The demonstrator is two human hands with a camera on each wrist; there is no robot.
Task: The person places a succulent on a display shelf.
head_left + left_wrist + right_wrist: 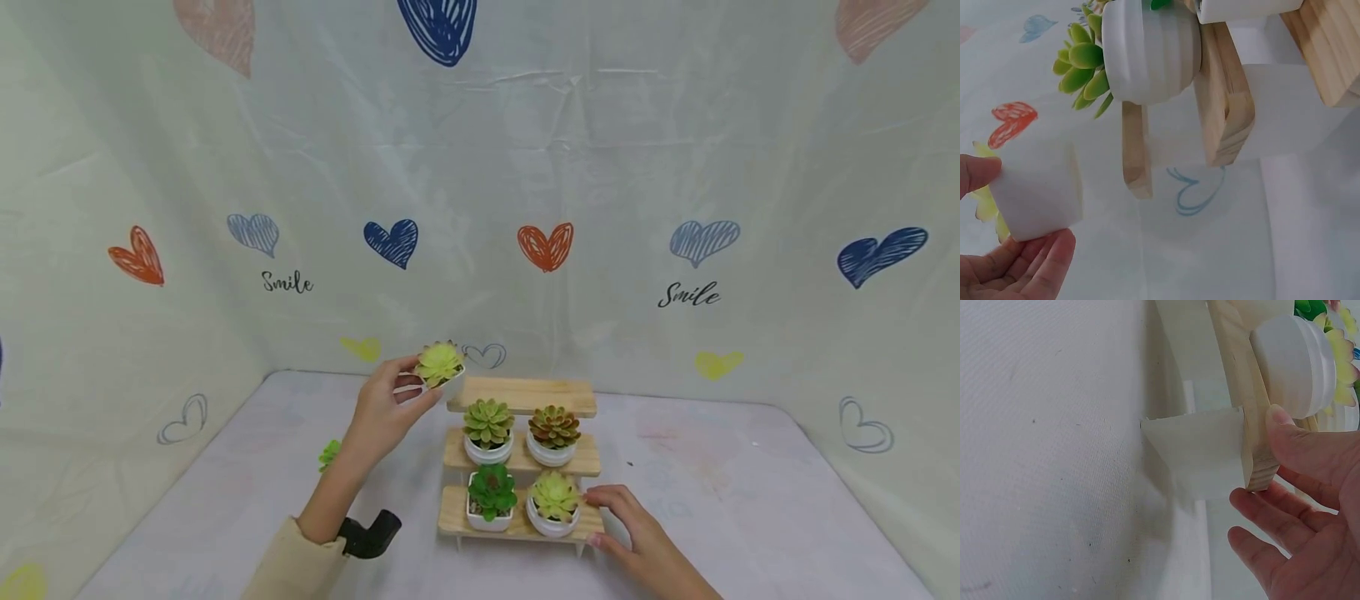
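Note:
My left hand (384, 410) holds up a potted succulent (441, 364) with pale yellow-green leaves, beside the left end of the stand's top tier. In the left wrist view, thumb and fingertips grip its white pot (1038, 194). A three-tier wooden plant stand (525, 393) stands on the table. Its middle tier bears a green succulent (488, 422) and a reddish-brown one (553, 427). Below sit a dark green succulent (492, 492) and a yellow-green one (553, 498). My right hand (1319, 506) pinches the right end of the lowest tier (1257, 459) between thumb and fingers.
Behind the left forearm, a bright green plant (329, 454) shows partly on the white table (690, 475). A black angled object (371, 534) is at the left wrist. A pale curtain (615, 183) printed with hearts hangs behind and at the sides.

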